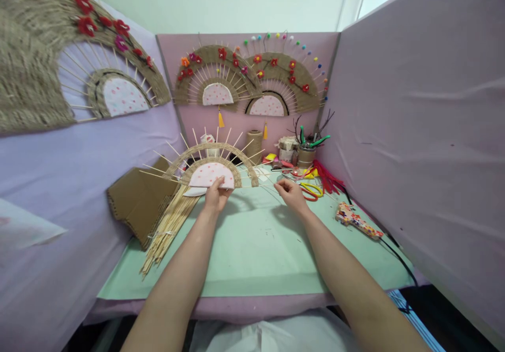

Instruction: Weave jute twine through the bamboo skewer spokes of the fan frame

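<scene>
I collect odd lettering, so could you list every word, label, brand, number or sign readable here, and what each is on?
None: I can read no text anywhere.
The fan-shaped piece in the left hand shows dots, not lettering.
The twine spool shows no readable label.
Any print on the small items at the back of the table is too small to read.

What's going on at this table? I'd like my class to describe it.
A person's left hand holds a half-round piece of sticks and twine by its dotted centre. To its right, the fingers of the right hand appear to pinch a thin strand. An outer twine band arches across the sticks, whose tips stick out bare. Larger flower-decorated fans are up behind.
</scene>
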Available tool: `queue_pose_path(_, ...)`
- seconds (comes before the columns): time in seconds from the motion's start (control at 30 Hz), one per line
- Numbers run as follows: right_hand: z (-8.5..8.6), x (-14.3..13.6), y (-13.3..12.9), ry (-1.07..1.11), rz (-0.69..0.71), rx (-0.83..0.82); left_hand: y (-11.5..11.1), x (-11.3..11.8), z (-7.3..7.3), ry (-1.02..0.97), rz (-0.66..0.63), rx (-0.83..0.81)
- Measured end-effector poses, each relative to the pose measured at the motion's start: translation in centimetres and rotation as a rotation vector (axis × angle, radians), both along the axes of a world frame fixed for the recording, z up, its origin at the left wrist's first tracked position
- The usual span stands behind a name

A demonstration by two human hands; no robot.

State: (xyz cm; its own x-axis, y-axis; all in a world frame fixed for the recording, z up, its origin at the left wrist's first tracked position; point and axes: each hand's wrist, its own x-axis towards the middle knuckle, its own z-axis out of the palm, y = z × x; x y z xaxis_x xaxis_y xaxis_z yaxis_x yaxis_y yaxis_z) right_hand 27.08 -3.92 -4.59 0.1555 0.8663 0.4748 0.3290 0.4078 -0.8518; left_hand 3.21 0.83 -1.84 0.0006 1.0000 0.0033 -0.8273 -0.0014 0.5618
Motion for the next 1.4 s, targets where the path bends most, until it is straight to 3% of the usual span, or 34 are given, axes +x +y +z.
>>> queue_pose_path(0.27,-0.1,-2.1,-0.8,0.008,0.251,-0.133,-0.2,0.3,0.1,0.006,0.0,-0.002)
queue_pose_path(0.4,-0.4,-2.9,-0.8,0.071,0.299,-0.182,-0.4,0.5,0.1,-0.006,-0.003,-0.012)
queue_pose_path(0.63,-0.6,-2.8,-0.4,0.065,0.163,-0.165,-0.9,0.5,0.4,0.023,-0.091,-0.052)
queue_pose_path(0.93,-0.9,-1.8,0.2,0.055,-0.033,-0.02,-0.1,0.1,0.1,0.105,-0.027,-0.114)
queue_pose_path(1.4,-1.0,-1.3,0.4,0.062,-0.078,-0.034,0.7,-0.4,-0.3,0.218,0.081,-0.15)
